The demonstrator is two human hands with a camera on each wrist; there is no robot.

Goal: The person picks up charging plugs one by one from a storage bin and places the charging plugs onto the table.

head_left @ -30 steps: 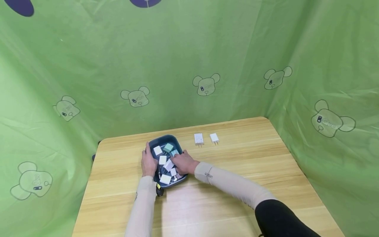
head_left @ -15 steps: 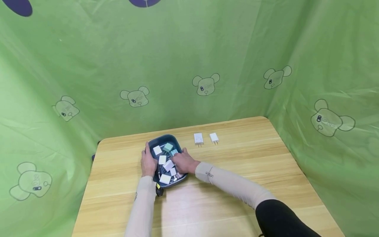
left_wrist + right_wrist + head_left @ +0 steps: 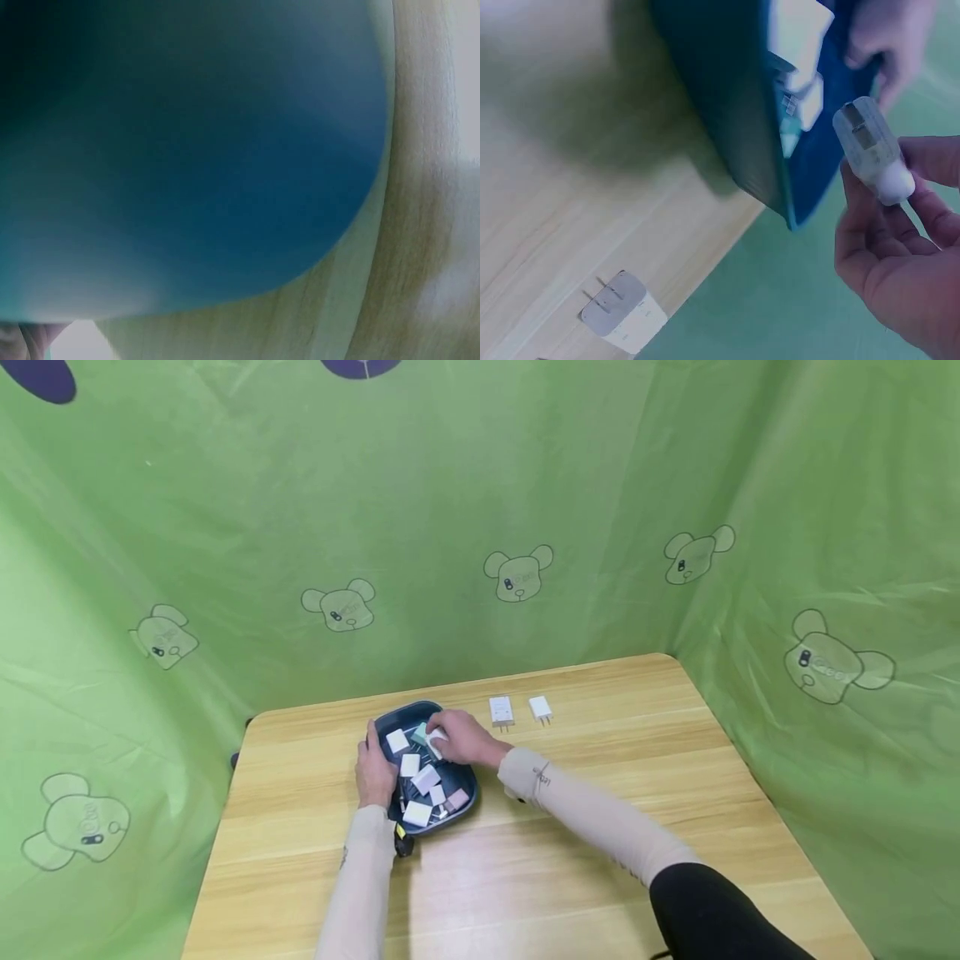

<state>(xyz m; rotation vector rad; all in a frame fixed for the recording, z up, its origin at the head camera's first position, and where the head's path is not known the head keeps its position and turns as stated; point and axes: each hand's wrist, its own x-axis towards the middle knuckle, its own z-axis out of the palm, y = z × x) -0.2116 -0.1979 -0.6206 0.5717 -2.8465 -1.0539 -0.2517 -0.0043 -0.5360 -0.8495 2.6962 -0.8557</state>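
Observation:
My left hand holds the left rim of a dark blue basin on the table. My right hand is over the basin's upper right side. Its thumb and fingers pinch a pale plug-in charger, with metal prongs showing in the right wrist view. Several white chargers lie in the basin, including one at its near end. A green charger and a pinkish one lie there too. The basin's blurred side fills most of the left wrist view.
Two white chargers, one on the left and one on the right, lie on the wooden table to the basin's right. A small black object is by my left wrist. Green curtains surround the table.
My right hand has moved up from the basin's right side towards its far end, with the pale charger in its fingers. The pinkish charger is uncovered. My left hand stays on the rim.

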